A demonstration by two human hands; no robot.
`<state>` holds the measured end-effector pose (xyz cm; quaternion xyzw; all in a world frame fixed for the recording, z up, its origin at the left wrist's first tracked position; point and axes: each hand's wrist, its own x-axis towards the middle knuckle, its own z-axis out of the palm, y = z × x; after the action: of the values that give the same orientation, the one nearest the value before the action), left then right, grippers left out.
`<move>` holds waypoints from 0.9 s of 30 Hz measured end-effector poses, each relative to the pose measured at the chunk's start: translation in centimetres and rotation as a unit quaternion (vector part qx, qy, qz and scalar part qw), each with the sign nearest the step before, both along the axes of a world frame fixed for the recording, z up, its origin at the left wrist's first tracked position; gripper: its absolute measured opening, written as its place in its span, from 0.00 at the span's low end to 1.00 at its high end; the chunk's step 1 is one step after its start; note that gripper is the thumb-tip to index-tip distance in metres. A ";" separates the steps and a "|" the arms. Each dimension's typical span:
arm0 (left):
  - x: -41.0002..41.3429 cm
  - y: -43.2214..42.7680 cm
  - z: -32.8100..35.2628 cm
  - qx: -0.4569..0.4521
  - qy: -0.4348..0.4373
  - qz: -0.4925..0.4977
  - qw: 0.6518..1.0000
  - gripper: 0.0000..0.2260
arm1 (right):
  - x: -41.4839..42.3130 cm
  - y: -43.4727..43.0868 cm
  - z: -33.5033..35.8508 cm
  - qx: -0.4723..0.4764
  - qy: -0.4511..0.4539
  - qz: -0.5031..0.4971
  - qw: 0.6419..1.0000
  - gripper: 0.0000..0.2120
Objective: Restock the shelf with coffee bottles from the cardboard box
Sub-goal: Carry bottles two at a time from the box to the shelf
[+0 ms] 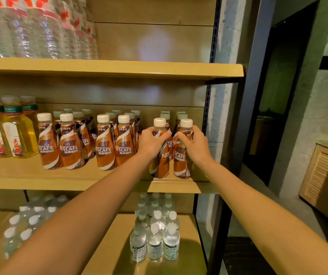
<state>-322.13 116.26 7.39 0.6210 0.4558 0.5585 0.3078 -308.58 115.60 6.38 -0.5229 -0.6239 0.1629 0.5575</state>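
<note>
Both arms reach to the right end of the middle wooden shelf [60, 181]. My left hand [151, 140] is closed around a brown Nescafe coffee bottle [160, 165] with a white cap, standing at the shelf's front edge. My right hand [194, 143] grips a second coffee bottle [181, 163] just to its right, also upright on the shelf. More coffee bottles [105, 147] stand in rows to the left and behind. The cardboard box is not in view.
Yellow tea bottles [12, 133] fill the middle shelf's left end. Water bottles [30, 30] stand on the top shelf and small clear bottles [155, 241] on the lower shelf. A dark metal shelf post [208, 108] and concrete wall bound the right side.
</note>
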 end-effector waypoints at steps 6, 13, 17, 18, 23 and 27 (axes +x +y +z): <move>0.5 1.2 -0.7 0.014 -0.012 -0.017 1.000 0.16 | 0.7 1.4 -0.2 0.007 -0.054 0.026 0.998 0.16; 0.2 0.3 -2.6 0.077 0.012 0.021 0.997 0.29 | 0.7 0.9 -2.1 -0.006 0.021 0.038 0.999 0.33; 0.5 -1.2 -6.5 0.068 0.039 0.115 0.990 0.35 | 0.5 -0.7 -5.6 -0.003 0.032 -0.045 0.998 0.32; 0.6 -1.4 -7.2 0.058 0.042 0.130 0.989 0.35 | 0.4 -0.9 -6.4 0.004 0.036 -0.059 0.998 0.31; 1.0 -0.9 -7.9 0.041 0.097 0.188 0.976 0.35 | 0.2 -0.5 -7.6 -0.010 0.026 -0.087 0.996 0.35; 0.5 -0.7 -7.5 0.015 0.102 0.167 0.981 0.33 | 0.3 0.1 -7.6 -0.018 -0.007 -0.103 0.994 0.34</move>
<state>-321.68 115.54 -0.10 0.5944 0.5733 0.5427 0.1531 -308.32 115.71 -1.20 -0.5956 -0.5676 0.1117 0.5573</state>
